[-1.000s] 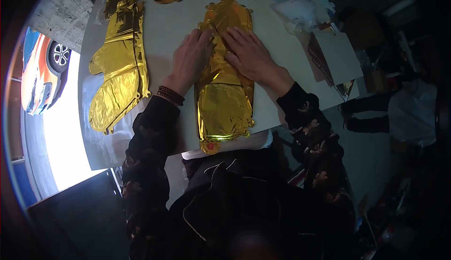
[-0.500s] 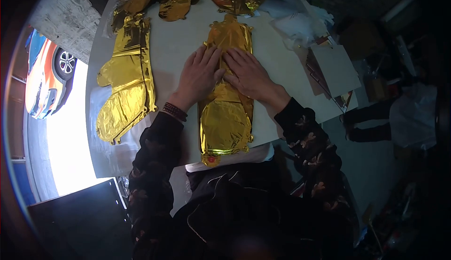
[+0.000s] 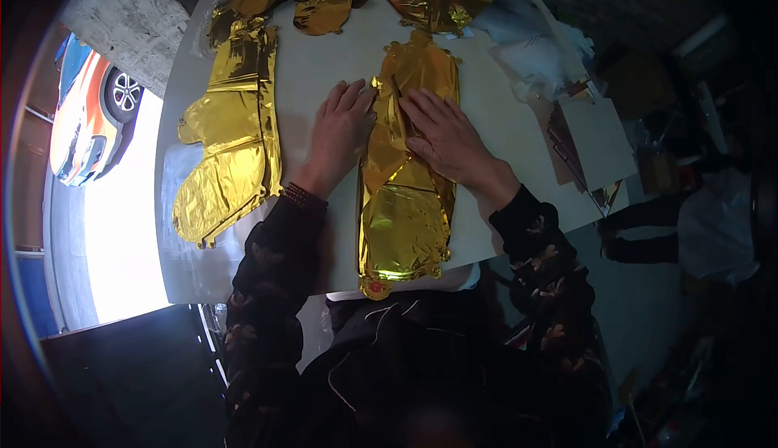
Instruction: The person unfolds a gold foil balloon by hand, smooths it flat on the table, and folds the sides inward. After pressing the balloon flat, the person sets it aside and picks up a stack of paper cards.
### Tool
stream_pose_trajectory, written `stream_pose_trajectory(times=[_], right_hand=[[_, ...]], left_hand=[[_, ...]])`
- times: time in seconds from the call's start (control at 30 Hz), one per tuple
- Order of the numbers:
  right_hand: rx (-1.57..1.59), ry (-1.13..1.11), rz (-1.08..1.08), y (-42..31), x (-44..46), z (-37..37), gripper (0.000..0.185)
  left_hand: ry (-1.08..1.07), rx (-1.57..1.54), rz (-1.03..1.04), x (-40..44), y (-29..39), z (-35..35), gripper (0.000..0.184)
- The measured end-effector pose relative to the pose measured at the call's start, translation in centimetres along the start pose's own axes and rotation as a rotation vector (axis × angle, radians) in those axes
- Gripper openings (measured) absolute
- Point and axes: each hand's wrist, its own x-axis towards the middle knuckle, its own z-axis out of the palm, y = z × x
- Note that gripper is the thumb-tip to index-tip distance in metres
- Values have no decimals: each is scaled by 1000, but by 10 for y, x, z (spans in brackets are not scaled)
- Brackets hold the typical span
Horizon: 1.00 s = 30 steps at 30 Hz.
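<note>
A flat gold foil balloon (image 3: 405, 221) lies lengthwise on the table in front of me, its sides folded inward and its surface creased. My left hand (image 3: 344, 128) is at the balloon's left edge, fingers bent and closed on the foil there; its thumb is mostly hidden. On the upper right part of the foil, my right hand (image 3: 450, 136) rests flat with its fingers stretched out. Between the two hands a narrow fold of foil stands up. A small red mark (image 3: 377, 287) shows on the tab at the near end.
Another flat gold foil balloon (image 3: 231, 144) lies to the left on the pale table (image 3: 316, 59). Several more foil pieces (image 3: 324, 6) are heaped at the far edge. Clear plastic bags (image 3: 527, 47) and a white card (image 3: 596, 140) sit at the right. A person's legs (image 3: 644, 229) show beyond.
My left hand has shifted off the middle of the foil to its left edge, and the hands are farther apart. A fold now rises between them. The whole view has shifted slightly.
</note>
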Motion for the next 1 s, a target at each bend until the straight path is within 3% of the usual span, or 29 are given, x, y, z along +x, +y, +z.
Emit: stream_pose_trajectory(times=[0.37,0.57,0.73,1.0], right_hand=[[39,51,-32,-2,3,-2,70],[27,70,-45,0,3,-1,72],[-71,72,-6,4,3,3,68],[26,235,51,-1,3,2,70]], left_hand=[[-49,109,53,7,7,0,52],[48,0,-33,12,6,1,52],[38,-79,10,12,-1,1,47],[63,-99,39,18,5,2,47]])
